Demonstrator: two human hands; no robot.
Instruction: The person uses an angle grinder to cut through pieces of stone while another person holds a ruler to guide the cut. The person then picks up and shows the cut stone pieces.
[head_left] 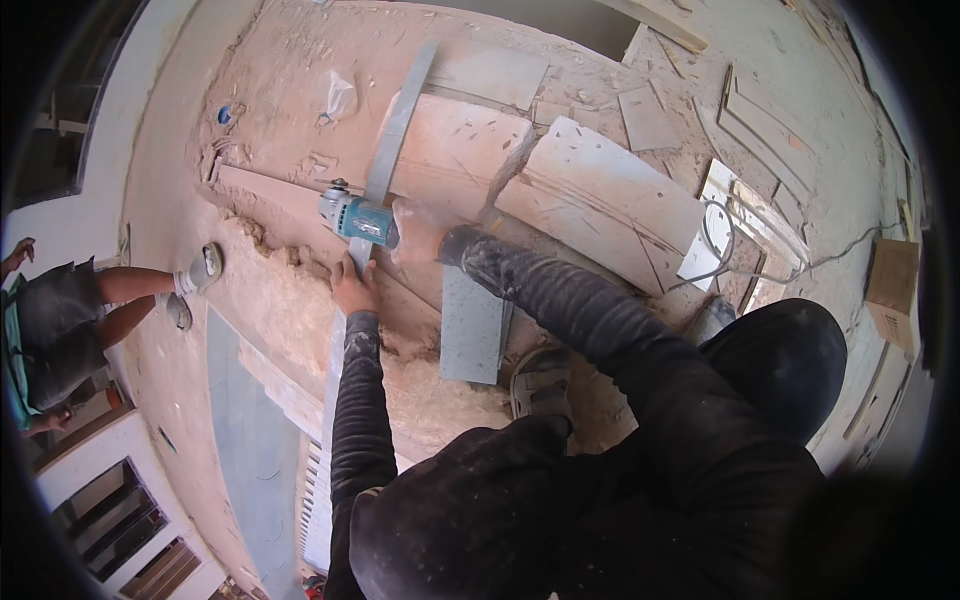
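From where I stood, the worker's right hand (pixel 417 230) was wrapped around the rear of a teal angle grinder (pixel 365 221), closed firmly on its body, with a bit of haze blurring the knuckles. The grinder lay crosswise over a long grey strip (pixel 402 120), its metal head pointing away to the worker's left, beyond the strip's edge; whether the disc touched anything, I couldn't tell. Just below the tool, the left hand (pixel 352 288) was on that same strip, fingers spread forward over it, though I couldn't make out whether they pinched it or only pressed down. The strip ran on past the hand, alongside the dark left sleeve (pixel 362 400). To the right of its far half lay two dusty, pale slabs, one nearer the strip (pixel 455 145) and a bigger one (pixel 600 200) farther right, with a narrow gap between them. A speckled grey slab (pixel 473 325) sat below the right forearm, close to the worker's shoe (pixel 541 383). A crumpled clear plastic bag (pixel 340 95) lay on the dusty ground to the left of the strip's far end. Over on the right, a thin cord (pixel 790 276) looped across a white panel (pixel 705 240) and ran toward a cardboard box (pixel 892 285). At the far left stood another person (pixel 55 320) in dark shorts, one shoe (pixel 206 267) pointed toward the work.
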